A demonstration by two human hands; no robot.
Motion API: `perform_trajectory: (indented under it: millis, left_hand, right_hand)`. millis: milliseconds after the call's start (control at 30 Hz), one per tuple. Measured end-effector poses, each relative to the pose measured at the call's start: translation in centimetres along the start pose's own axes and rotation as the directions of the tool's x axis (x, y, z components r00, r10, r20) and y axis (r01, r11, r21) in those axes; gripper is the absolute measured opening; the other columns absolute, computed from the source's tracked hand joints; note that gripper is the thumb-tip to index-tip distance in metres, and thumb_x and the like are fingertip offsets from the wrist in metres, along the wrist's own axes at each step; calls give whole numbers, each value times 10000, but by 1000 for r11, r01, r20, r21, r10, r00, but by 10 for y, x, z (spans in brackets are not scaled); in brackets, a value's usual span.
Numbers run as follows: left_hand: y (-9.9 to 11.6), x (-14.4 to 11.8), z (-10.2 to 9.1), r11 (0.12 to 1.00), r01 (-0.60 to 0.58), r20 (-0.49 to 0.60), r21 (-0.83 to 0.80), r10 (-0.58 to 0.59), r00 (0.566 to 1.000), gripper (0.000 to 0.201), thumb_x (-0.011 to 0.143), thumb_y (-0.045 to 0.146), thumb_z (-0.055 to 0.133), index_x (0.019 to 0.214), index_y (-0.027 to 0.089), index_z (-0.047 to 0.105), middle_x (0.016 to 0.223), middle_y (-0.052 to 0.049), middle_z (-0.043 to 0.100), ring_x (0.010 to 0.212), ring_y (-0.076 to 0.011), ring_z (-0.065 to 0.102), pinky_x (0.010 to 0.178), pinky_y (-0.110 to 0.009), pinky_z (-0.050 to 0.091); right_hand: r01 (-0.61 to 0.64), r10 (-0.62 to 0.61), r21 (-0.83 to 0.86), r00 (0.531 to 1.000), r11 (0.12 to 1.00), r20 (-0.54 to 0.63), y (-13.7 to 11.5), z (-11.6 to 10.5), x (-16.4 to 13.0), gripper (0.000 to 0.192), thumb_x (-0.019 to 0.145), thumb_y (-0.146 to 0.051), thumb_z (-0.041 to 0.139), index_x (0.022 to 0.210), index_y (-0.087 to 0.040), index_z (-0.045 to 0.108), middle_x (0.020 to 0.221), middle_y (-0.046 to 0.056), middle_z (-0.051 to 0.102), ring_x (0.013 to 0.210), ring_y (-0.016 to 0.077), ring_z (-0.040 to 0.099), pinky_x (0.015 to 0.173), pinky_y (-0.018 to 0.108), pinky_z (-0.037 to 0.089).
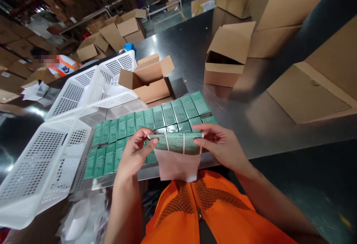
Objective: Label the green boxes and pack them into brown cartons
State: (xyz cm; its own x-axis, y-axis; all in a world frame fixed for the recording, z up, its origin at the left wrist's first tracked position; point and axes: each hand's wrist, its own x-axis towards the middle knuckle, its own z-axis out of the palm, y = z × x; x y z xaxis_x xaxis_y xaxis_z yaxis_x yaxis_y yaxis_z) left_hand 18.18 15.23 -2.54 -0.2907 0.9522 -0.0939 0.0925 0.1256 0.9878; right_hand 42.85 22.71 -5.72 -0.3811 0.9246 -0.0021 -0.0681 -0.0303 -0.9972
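left hand (136, 150) and right hand (220, 143) pinch the ends of a banded green box bundle (177, 142), long axis running left-right, above rows of green boxes (156, 119) on the steel table (267, 114)

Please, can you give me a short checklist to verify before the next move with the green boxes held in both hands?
1. Left hand grips one end of the bundle of green boxes: ok.
2. Right hand grips the other end: ok.
3. Two bands sit around the bundle: ok.
4. Clear bag hangs under the bundle; whether its mouth is open: cannot tell.
5. Rows of green boxes on the metal table lie flat and tidy: ok.
6. White basket beside the left hand is near the table edge: cannot tell if stable.
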Motion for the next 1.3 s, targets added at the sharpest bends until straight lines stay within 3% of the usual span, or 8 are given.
perform_trajectory:
  millis: [200,333,500,700,867,1000,1200,1300]
  left_hand:
    - [-8,-2,-4,998,68,-11,1,-68,998,311,683,325,883,936,195,757,678,18,573,568,-85,427,515,-196,330]
    - [-15,-3,-1,992,128,-33,13,-127,991,250,661,305,889,837,177,765,675,6,601,590,-90,470,539,-197,355]
    - [-22,-1,3,981,172,-167,-85,-185,969,248,582,262,901,744,174,735,662,19,599,604,-90,499,569,-195,388]
    - [-20,-8,5,981,187,-168,-51,-193,967,263,565,250,897,758,176,735,644,25,563,578,-87,470,535,-195,365]
    - [-18,-10,6,975,223,-149,-10,-222,964,198,599,245,856,743,182,736,637,16,587,588,-93,484,549,-198,368]
    - [-21,-9,10,953,301,-138,39,-293,946,165,592,277,797,706,171,746,623,-1,603,549,-101,464,511,-216,342]
    - [-31,6,15,953,300,-334,50,-267,904,85,556,241,667,623,191,651,530,40,498,453,-87,359,420,-216,244]
    - [-31,14,18,965,256,-378,49,-219,899,80,557,271,558,508,207,560,457,28,423,413,-104,331,393,-243,203]
  right_hand:
    - [-55,64,-171,997,984,51,9,-8,-5,335,812,-337,751,1130,-241,715,652,-33,705,591,163,654,595,273,520]
    - [-87,95,-192,995,978,34,20,-9,-12,168,810,-365,765,889,-237,691,688,-12,728,672,203,719,601,285,529]
    - [245,-261,-232,965,941,-40,34,-5,-25,192,903,-291,669,721,-242,634,938,43,760,1061,250,707,899,383,563]
    - [-13,8,-123,999,992,-43,46,-3,-27,414,797,-389,801,1162,-241,675,1059,71,734,920,217,713,785,344,602]
    - [105,-105,-154,994,982,5,49,-5,-24,98,847,-327,743,842,-229,735,858,49,722,801,200,704,729,343,593]
    - [540,-480,-343,841,769,248,40,-8,-41,138,870,-220,696,844,-334,769,966,14,762,985,225,703,891,407,562]
    - [641,-522,-26,648,768,555,8,-33,-62,202,932,-265,641,840,-403,757,878,-71,778,814,158,738,882,345,575]
    - [503,-470,29,784,864,405,0,-57,-39,130,921,-377,674,836,-351,770,750,-21,747,714,176,713,736,350,585]
